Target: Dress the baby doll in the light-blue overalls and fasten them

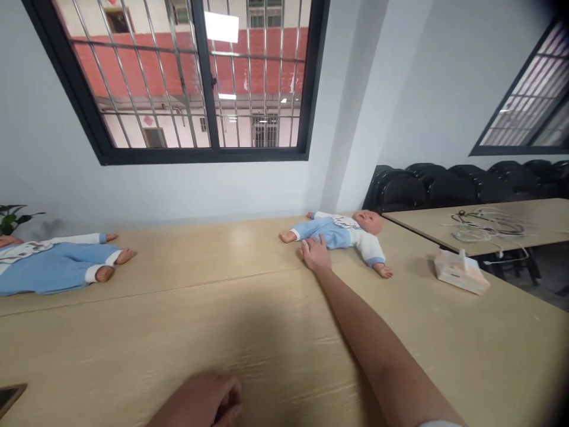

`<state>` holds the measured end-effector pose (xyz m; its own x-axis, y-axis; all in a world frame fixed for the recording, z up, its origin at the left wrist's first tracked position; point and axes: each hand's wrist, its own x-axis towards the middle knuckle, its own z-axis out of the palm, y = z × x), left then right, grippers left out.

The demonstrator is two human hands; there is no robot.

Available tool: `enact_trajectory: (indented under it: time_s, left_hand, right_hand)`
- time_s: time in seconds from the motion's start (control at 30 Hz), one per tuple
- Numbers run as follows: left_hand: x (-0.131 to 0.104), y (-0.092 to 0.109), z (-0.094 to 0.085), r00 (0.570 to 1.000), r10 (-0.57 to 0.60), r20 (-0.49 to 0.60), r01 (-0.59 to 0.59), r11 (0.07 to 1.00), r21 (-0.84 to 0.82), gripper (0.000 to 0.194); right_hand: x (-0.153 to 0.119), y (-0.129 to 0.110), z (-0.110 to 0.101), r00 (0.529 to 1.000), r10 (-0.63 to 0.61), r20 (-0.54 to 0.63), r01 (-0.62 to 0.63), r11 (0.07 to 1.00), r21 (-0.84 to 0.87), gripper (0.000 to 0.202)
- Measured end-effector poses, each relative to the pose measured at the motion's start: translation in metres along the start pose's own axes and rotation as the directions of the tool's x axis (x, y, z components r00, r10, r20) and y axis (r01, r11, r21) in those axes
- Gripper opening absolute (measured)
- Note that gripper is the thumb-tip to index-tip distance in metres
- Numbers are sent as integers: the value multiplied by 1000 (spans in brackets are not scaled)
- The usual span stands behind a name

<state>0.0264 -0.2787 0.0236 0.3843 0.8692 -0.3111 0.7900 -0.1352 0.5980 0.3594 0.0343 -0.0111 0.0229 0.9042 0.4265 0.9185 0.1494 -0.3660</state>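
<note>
A baby doll in a light blue and white outfit lies on its back on the table, its head to the right. My right hand reaches out to its near leg, fingers bent over the lower part and hiding that foot. Low in the view, close to me, my left hand hovers near the tabletop with its fingers curled in. Nothing shows in the left hand. At the left edge lies a second doll in similar clothes, its feet pointing right and its head partly cut off.
A pale tissue box sits right of the dolls on the wooden table. Behind it, coiled white cables lie on another table, with black folding chairs along the wall. Plant leaves show at far left, below a barred window.
</note>
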Motion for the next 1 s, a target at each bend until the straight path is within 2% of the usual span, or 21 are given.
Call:
enact_trajectory:
  time_s: [0.17,0.3,0.43,0.53,0.63,0.73,0.8,0.83,0.9,1.0]
  left_hand:
    - [3,-17,8,999,49,-19,-50,997,-51,20]
    - [3,-22,6,993,107,-41,-109,992,-63,22]
    - [3,-23,-3,977,182,-108,-187,982,-37,28]
    - [4,-29,-12,953,209,-220,-221,975,-29,35]
    - [2,-41,-24,894,188,-405,-226,973,-47,41]
    - [-1,-57,-34,790,129,-600,-229,969,-92,41]
    - [-1,-66,-38,725,90,-683,-235,964,-123,40]
    - [-1,-70,-40,708,75,-702,-235,963,-134,40]
    - [2,-72,-40,719,62,-692,-229,962,-152,41]
    - [9,-66,-32,812,100,-574,-245,953,-180,42]
  right_hand:
    - [-24,-18,-9,983,-181,32,180,983,46,41]
    - [-54,-35,-17,958,-283,39,279,957,84,39]
    - [-95,-58,-29,896,-442,39,423,878,226,39]
    - [-130,-74,-43,839,-541,56,489,795,359,38]
    - [-166,-87,-59,781,-621,69,523,711,470,40]
    - [-200,-96,-79,703,-707,80,562,621,546,47]
    - [-222,-99,-95,646,-759,81,582,558,592,51]
    - [-232,-100,-103,623,-778,80,584,531,614,53]
    - [-252,-101,-120,605,-792,81,572,503,648,56]
    - [-279,-101,-144,623,-773,117,524,524,672,55]
